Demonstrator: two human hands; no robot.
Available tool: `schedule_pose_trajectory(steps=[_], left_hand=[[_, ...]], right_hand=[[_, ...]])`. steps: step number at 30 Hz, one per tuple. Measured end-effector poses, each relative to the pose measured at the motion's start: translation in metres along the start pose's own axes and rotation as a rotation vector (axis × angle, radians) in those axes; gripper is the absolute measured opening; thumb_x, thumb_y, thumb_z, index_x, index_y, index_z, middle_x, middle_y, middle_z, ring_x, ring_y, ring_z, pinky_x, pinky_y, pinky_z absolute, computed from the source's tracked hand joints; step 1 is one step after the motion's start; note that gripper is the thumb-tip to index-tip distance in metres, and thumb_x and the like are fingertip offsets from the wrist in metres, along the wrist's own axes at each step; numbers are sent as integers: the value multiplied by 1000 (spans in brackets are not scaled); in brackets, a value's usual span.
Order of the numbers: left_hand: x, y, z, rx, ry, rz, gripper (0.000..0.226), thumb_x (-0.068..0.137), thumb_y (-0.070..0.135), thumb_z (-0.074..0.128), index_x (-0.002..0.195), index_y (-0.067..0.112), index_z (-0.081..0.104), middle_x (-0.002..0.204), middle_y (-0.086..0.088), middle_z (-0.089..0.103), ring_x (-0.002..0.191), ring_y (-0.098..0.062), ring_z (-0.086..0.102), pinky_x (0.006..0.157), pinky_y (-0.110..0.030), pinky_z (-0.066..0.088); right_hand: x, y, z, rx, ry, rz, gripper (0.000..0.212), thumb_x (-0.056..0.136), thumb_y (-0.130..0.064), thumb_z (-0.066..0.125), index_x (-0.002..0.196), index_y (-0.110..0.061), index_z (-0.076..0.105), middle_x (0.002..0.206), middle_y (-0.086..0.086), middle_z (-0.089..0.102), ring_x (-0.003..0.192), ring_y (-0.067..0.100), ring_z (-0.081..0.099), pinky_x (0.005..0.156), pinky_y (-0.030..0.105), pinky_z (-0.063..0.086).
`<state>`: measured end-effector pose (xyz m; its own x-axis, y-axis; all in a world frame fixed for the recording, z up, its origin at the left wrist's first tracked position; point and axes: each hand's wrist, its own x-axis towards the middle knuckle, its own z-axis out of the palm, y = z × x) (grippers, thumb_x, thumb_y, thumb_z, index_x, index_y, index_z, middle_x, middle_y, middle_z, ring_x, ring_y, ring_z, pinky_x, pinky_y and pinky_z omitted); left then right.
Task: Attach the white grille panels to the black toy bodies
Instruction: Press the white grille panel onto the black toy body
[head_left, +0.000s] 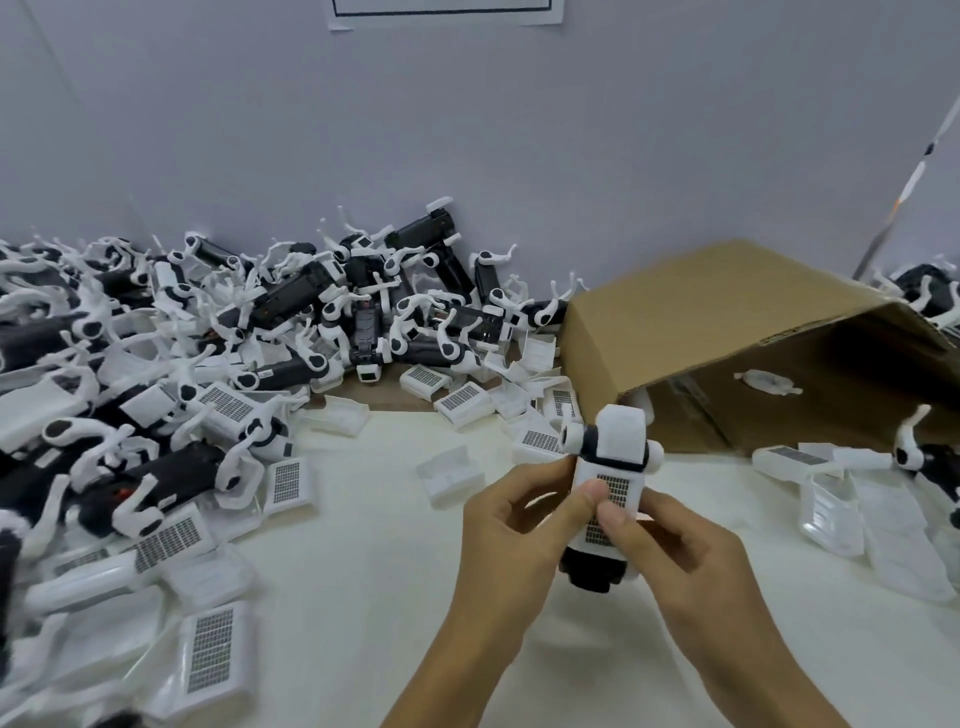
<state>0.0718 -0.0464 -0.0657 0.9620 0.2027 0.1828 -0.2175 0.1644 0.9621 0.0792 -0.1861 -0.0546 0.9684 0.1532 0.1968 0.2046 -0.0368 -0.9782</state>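
Two thumbs are pressed onto a white grille panel (609, 496), pinched against the black toy body (597, 569) by left hand (511, 525) and right hand (670, 545) above the desk (374, 545), mid-front. Uneven pressure could leave one edge unseated, or the body could slip.

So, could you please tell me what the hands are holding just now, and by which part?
Both hands hold one black toy body with a white grille panel on it. The left hand and right hand grip its sides, thumbs pressing on the grille face.

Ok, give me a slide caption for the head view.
Both hands press a white grille panel onto a black toy body.
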Motion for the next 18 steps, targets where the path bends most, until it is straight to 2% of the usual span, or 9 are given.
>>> schedule_pose_trajectory(steps=[3,5,7,8,10,12,14,16,18], left_hand=[[5,-3,-11,98,-36,62,13,86,29,77,97,27,82,96,7,79,95,-10,74,81,-19,56],[8,-8,-16,219,1,107,12,90,34,74,88,26,81,86,10,78,87,-7,74,78,-17,55],[12,-14,-25,338,157,148,20,93,33,71,77,23,76,75,10,75,79,-6,72,71,-17,53],[15,-16,-31,344,260,157,19,93,27,70,75,21,75,74,8,74,78,-7,72,68,-17,53],[22,-19,-44,287,451,140,20,95,17,67,76,19,73,73,4,74,74,0,70,64,-8,48],[31,-23,-51,227,531,86,21,97,18,65,77,20,71,74,3,74,66,9,65,62,0,44],[36,-29,-51,210,525,59,20,95,19,67,76,21,71,70,4,74,62,12,63,63,4,42],[40,-36,-48,241,494,60,21,93,17,70,73,22,71,64,8,72,63,6,66,65,2,43],[44,-42,-45,252,469,51,23,91,15,72,69,24,71,65,13,72,67,-5,68,72,-8,50]], right_hand=[[1,-1,-2,-201,84,-43,35,59,-56,73,94,-51,66,86,-34,72,85,-11,68,64,-1,46],[0,-1,-7,-293,149,-77,35,59,-50,82,90,-49,65,82,-37,70,81,-13,67,63,-3,44],[2,-1,-13,-375,169,-129,38,63,-33,91,85,-46,63,78,-41,66,79,-16,64,61,-4,42],[3,-1,-17,-421,154,-164,41,66,-26,92,84,-46,61,77,-43,65,79,-18,63,60,-3,43],[3,-9,-28,-541,112,-267,45,71,-22,91,89,-48,60,81,-40,67,86,-15,63,67,0,46],[0,-24,-44,-747,142,-491,37,75,-27,90,100,-42,67,87,-30,71,87,-6,63,76,3,46],[-1,-43,-68,-916,227,-842,28,78,-31,85,102,-18,75,101,-13,74,89,-2,64,81,12,49],[0,-63,-98,-958,242,-1149,24,83,-27,83,100,-13,73,107,0,72,99,5,67,83,23,54],[13,-90,-132,-1066,260,-1300,28,86,-23,82,103,-8,66,109,7,68,102,11,66,84,29,56]])
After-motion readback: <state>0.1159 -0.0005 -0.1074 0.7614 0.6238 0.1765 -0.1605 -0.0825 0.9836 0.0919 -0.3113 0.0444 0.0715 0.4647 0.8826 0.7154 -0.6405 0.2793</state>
